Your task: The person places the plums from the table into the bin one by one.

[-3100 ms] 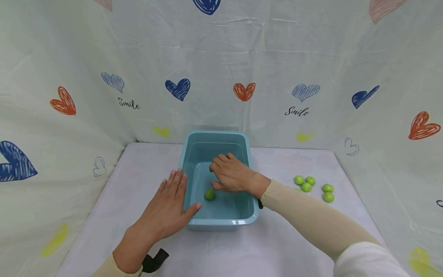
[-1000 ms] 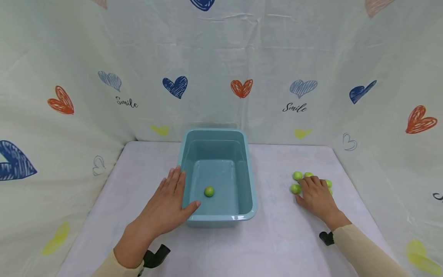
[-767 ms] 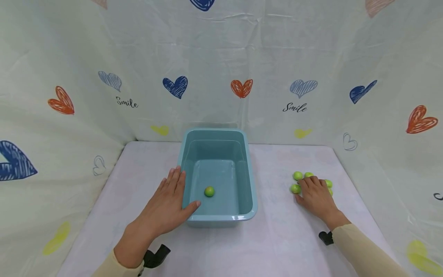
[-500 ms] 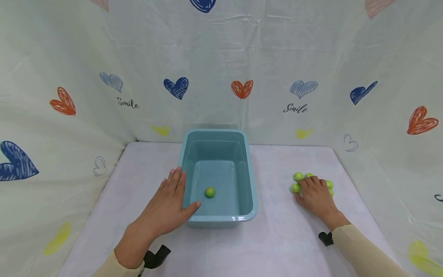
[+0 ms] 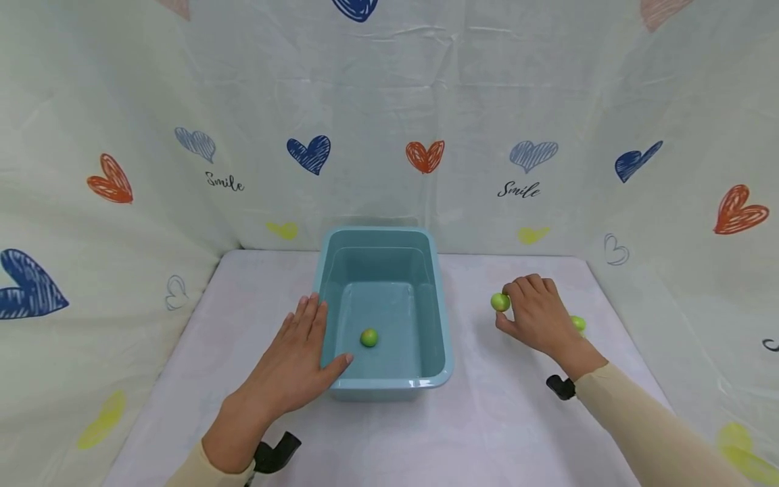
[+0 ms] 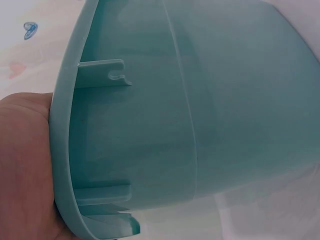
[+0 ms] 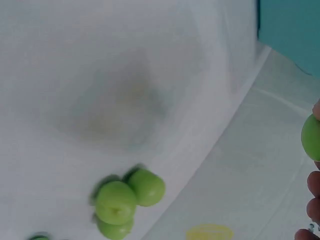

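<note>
My left hand rests with its fingers straight along the left rim of a light blue plastic tub, thumb over the near corner. In the left wrist view the hand shows beside the rim, with the tub's outer wall filling most of the frame. One small round green fruit lies on the tub floor. To the right of the tub, my right hand pinches another green fruit between thumb and fingers. At the right wrist view's edge, this same fruit is partly cut off.
Several more green fruits lie on the table; in the head view my right hand hides most, though one fruit shows beyond it. A white curtain with printed hearts stands behind the table.
My right hand was in the tub, then went out to the fruits at the right. It now has moved up and left with one fruit pinched. The left hand has stayed.
</note>
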A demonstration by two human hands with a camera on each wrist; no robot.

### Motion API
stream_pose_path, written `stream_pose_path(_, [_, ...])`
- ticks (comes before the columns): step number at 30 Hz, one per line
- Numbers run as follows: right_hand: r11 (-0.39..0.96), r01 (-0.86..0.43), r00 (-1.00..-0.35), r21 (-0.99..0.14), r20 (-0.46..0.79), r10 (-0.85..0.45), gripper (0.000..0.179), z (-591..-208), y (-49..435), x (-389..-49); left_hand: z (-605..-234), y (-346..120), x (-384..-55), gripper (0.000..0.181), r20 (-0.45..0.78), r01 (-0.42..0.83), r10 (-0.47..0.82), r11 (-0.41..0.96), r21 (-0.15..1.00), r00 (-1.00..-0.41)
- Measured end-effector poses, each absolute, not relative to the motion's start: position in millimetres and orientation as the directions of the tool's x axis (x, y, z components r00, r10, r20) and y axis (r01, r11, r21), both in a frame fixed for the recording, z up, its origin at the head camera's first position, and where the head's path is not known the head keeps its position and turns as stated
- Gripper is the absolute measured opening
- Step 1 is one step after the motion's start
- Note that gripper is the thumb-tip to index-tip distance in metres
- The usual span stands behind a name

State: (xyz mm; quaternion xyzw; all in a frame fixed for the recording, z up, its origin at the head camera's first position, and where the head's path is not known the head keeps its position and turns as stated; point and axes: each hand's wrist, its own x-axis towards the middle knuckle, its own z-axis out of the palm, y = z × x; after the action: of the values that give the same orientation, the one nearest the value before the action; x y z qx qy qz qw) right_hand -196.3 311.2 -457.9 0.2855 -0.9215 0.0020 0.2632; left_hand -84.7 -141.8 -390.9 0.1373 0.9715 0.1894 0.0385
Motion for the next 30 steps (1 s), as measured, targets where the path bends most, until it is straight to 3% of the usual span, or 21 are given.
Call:
stream_pose_path(10, [0.794, -0.581, -0.623, 0.181, 0.529, -0.576, 0.032, -418.8, 270.4, -211.5, -390.6, -141.6, -84.5, 0.091, 0.005, 0.291, 0.305, 0.904, 0.314, -0.952])
stream_pose_path(21, [0.78, -0.612, -0.654, 0.129, 0.473, -0.591, 0.028, -379.4, 215.8, -220.9, -388.0, -142.1, -82.1, 0.09, 0.008, 0.304, 0.316, 0.905, 0.297, -0.949])
stream_pose_path(30, [0.706, -0.696, -0.615, 0.131, 0.398, -0.681, 0.03, -352.2, 170.4, -224.1, -389.9, -141.6, -83.8, 0.093, 0.0, 0.29, 0.304, 0.909, 0.3, -0.953])
